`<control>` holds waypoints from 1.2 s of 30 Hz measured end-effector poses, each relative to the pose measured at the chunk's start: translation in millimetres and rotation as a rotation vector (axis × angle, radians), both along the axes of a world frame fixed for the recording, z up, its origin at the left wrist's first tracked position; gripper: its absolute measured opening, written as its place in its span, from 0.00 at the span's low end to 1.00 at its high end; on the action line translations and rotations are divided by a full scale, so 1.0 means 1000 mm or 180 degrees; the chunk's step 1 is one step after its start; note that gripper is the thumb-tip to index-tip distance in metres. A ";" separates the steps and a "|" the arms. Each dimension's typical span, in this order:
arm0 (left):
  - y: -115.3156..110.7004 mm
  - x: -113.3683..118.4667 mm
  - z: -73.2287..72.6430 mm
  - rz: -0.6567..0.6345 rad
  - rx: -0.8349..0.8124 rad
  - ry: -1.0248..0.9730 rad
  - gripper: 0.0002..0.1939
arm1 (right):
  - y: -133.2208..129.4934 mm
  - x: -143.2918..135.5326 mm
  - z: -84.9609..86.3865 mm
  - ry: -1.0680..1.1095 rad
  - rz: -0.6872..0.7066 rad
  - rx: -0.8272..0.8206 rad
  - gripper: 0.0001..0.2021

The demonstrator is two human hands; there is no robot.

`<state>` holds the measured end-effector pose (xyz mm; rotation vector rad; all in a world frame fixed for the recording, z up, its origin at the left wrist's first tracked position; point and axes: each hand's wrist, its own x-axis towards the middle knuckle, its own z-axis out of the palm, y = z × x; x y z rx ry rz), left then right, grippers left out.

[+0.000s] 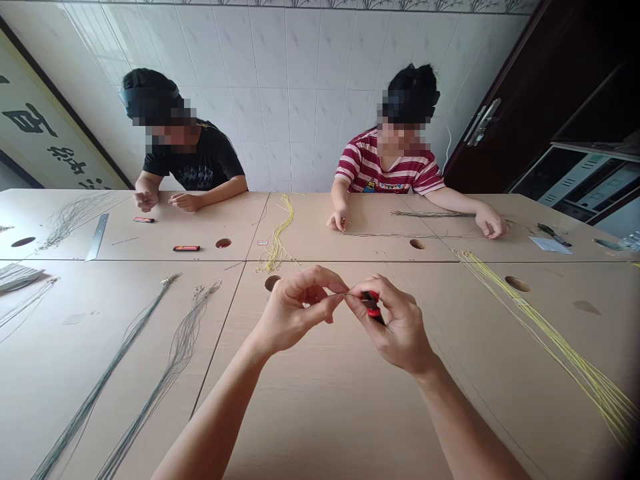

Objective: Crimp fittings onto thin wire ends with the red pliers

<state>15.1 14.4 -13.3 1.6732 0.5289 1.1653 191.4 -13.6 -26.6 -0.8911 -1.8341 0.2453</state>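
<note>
My left hand (305,307) is closed in a pinch on a thin cord (338,293), held above the table's middle. Close beside it, almost touching fingertips, my right hand (395,323) also pinches at the cord's end. A small red-and-black lighter (373,307) is tucked in the fingers of my right hand, partly covered by them. No flame shows. Much of the cord is hidden by my fingers or too fine to follow.
Grey-green cord bundles (125,347) lie left, yellow cords (540,327) right and more yellow cords (280,233) at centre. Across the table (320,413), two people handle fine cords. A ruler (97,237), a lighter (187,248) and dark pliers or snips (553,233) lie there.
</note>
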 end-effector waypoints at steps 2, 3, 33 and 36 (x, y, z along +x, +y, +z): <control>0.000 0.001 0.000 0.0011 0.0013 0.0000 0.02 | 0.000 0.000 0.000 -0.0008 0.0000 -0.0017 0.08; 0.000 0.001 0.000 0.0018 0.0017 0.0004 0.02 | 0.000 0.000 -0.001 -0.0011 0.0005 -0.0016 0.08; 0.000 -0.001 0.000 0.0258 0.0065 0.0272 0.01 | 0.000 -0.001 0.001 0.0012 -0.0020 0.0015 0.08; 0.000 -0.001 0.000 0.0286 0.0086 0.0314 0.03 | -0.001 -0.002 0.001 0.0009 -0.0031 0.0004 0.08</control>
